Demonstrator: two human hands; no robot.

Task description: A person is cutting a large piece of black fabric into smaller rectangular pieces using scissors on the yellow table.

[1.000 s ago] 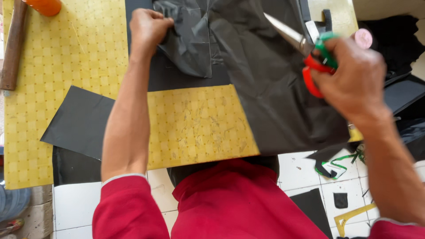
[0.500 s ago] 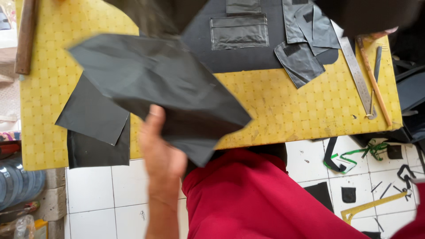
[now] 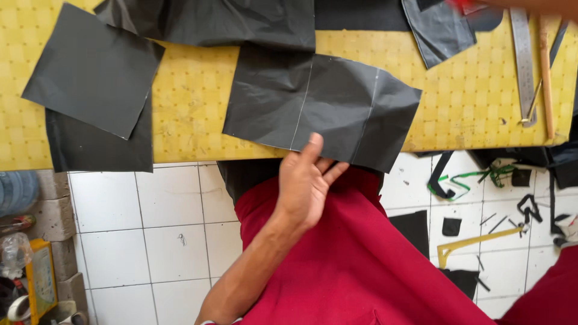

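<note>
Tailoring workshop (cutting table [image 3: 481, 102], fabric scraps [image 3: 457, 180])

Bright, even daylight, soft shadows only. Mild sheen on the dark fabric piece [image 3: 319, 105] and steel ruler [image 3: 522, 60]. Right hand [image 3: 518, 6] motion-blurred at top edge. Desk [image 3: 192, 102] and floor tiles [image 3: 150, 235] sharp; slight edge distortion.

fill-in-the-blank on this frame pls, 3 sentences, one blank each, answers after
1. The left hand touches the near edge of a dark grey fabric piece marked with two thin ____ lines.
2. The table is covered in a ____ patterned sheet.
3. The metal ruler lies next to a ____ stick.

Missing words: white; yellow; wooden
</note>
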